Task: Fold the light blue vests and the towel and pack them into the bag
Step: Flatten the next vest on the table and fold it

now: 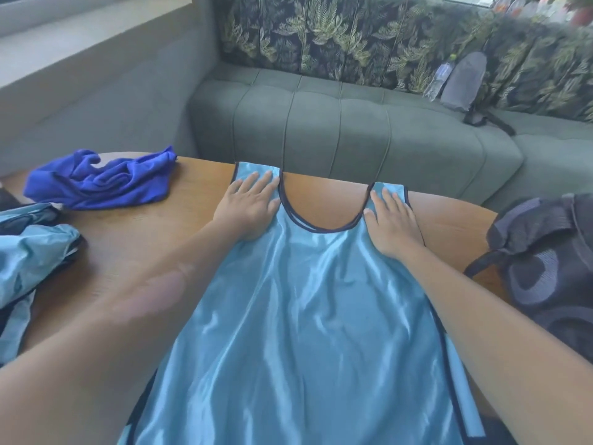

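Note:
A light blue satin vest with dark trim lies spread flat on the wooden table, neck end away from me. My left hand presses flat on its left shoulder strap. My right hand presses flat on the right strap. A crumpled dark blue towel lies at the table's far left. More crumpled light blue vests sit at the left edge. A dark grey patterned bag rests on the table's right side.
A grey-green tufted sofa with a leaf-print back stands behind the table. On its seat at the right lean a grey pouch and a plastic bottle. A window ledge runs along the upper left.

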`<state>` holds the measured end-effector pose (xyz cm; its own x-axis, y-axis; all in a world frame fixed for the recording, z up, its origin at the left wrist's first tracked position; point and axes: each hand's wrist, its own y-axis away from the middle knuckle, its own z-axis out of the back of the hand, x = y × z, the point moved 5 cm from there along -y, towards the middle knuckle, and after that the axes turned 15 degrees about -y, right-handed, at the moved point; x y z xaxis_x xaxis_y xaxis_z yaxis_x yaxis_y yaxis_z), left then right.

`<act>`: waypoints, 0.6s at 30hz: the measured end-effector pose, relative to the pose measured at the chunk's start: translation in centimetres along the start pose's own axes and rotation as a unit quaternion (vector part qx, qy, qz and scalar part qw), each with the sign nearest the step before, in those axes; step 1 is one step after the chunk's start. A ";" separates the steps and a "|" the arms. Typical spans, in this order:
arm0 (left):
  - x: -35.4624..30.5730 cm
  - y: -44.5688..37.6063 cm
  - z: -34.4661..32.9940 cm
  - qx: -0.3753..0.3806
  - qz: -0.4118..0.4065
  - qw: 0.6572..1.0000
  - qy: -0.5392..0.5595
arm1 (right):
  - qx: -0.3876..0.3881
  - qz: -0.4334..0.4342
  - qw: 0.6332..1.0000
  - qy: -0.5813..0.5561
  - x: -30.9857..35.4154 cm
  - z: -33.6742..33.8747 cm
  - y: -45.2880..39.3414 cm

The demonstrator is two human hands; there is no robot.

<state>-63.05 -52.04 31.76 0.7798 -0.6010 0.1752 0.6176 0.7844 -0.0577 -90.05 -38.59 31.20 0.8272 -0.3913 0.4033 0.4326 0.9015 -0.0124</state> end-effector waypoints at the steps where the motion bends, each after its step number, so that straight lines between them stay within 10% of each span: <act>1: -0.1 0.1 0.0 0.004 -0.001 1.000 0.009 | 0.005 0.001 1.000 -0.019 0.0 0.1 -0.2; 10: -0.6 0.9 2.8 -0.006 0.001 1.000 -0.013 | -0.090 -0.105 0.944 -0.299 2.7 4.4 7.6; 18: -6.6 13.1 6.4 0.017 0.033 0.988 0.152 | -0.079 -0.099 0.937 -0.326 4.7 2.9 21.4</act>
<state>-60.75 -36.80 36.12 0.8165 -0.5622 -0.1315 0.5642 0.8253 -0.0248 -77.97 -20.58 35.49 0.3525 -0.3053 0.8846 0.6439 0.7650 0.0075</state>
